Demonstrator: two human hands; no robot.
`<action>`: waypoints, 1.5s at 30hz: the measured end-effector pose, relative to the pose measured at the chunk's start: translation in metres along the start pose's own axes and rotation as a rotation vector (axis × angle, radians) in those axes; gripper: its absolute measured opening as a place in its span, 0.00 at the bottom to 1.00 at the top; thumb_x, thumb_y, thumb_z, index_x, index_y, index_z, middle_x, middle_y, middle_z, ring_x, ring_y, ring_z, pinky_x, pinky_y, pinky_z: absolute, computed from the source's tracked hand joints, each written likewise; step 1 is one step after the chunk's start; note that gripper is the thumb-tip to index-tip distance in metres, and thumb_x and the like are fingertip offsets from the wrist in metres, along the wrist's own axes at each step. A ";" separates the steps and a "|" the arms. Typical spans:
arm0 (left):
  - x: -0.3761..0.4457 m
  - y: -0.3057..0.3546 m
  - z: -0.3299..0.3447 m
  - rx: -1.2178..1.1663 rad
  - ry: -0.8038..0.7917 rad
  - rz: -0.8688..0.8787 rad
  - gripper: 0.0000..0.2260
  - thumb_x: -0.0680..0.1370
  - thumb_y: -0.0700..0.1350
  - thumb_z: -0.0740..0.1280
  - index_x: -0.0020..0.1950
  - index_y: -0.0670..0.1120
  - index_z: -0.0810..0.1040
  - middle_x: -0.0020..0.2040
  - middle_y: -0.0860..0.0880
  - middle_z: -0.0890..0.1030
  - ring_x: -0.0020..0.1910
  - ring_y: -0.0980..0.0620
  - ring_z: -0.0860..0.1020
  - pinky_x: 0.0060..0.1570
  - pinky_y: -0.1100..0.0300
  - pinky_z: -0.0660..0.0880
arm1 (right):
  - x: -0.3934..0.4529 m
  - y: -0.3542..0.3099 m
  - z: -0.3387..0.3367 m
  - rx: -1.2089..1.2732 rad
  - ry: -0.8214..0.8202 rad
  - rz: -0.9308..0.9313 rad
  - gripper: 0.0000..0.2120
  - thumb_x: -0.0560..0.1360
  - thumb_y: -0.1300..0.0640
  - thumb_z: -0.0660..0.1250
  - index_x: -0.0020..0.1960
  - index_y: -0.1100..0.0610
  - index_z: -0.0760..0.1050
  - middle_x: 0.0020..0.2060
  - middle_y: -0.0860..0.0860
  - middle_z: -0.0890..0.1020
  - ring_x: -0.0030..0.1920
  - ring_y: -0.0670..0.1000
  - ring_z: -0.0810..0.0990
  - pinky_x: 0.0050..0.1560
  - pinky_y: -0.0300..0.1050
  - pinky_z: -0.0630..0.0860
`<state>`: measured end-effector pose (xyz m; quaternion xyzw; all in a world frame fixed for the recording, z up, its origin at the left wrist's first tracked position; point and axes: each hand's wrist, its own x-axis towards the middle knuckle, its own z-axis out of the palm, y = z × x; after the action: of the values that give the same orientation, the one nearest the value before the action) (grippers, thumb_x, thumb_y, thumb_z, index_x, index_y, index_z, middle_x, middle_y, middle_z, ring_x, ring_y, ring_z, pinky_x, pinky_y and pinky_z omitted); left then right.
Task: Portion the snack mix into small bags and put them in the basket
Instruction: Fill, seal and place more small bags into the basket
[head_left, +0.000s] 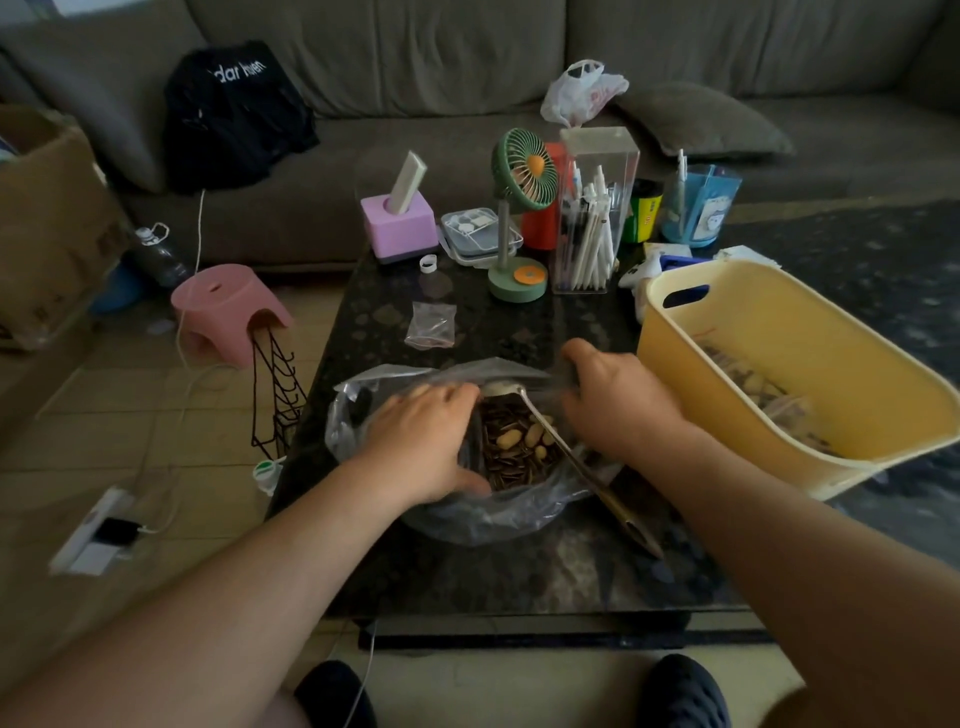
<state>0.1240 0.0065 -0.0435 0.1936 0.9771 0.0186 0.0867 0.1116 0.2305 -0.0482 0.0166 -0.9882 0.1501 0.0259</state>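
Both forearms reach forward from the bottom corners; left hand and right hand grip the rim of the snack mix bag at frame centre, beside yellow basket.

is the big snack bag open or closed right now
Open: both hands spread the big plastic bag's mouth, exposing snack mix and a spoon.

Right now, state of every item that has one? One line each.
big plastic bag: open, both hands holding its mouth apart
snack mix: inside the big bag, uncovered
spoon: resting in the bag, handle out over the rim
left hand: grips the bag's left edge
right hand: grips the bag's right edge
small bag: empty, flat on table
yellow basket: holds filled bags
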 end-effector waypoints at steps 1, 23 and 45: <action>0.002 0.002 -0.001 0.006 -0.018 -0.005 0.49 0.66 0.68 0.79 0.80 0.53 0.62 0.77 0.50 0.71 0.76 0.46 0.69 0.74 0.44 0.67 | 0.002 -0.004 -0.004 -0.008 0.040 -0.002 0.09 0.83 0.52 0.60 0.63 0.47 0.70 0.45 0.52 0.81 0.41 0.57 0.80 0.36 0.51 0.80; 0.015 0.007 -0.002 -0.105 -0.008 0.024 0.36 0.70 0.64 0.79 0.73 0.51 0.74 0.70 0.51 0.78 0.68 0.49 0.76 0.64 0.52 0.75 | -0.007 0.002 0.016 -0.018 -0.008 -0.291 0.10 0.74 0.65 0.69 0.48 0.52 0.81 0.48 0.50 0.78 0.48 0.56 0.80 0.47 0.54 0.81; 0.022 0.010 0.003 -0.032 -0.088 0.168 0.34 0.79 0.65 0.69 0.82 0.52 0.67 0.79 0.52 0.70 0.77 0.48 0.68 0.76 0.46 0.68 | -0.015 0.002 -0.008 -0.247 -0.428 -0.124 0.13 0.72 0.45 0.74 0.53 0.48 0.78 0.49 0.48 0.81 0.50 0.54 0.82 0.51 0.50 0.82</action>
<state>0.1082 0.0244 -0.0491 0.2742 0.9522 0.0330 0.1308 0.1264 0.2352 -0.0424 0.1055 -0.9791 0.0195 -0.1728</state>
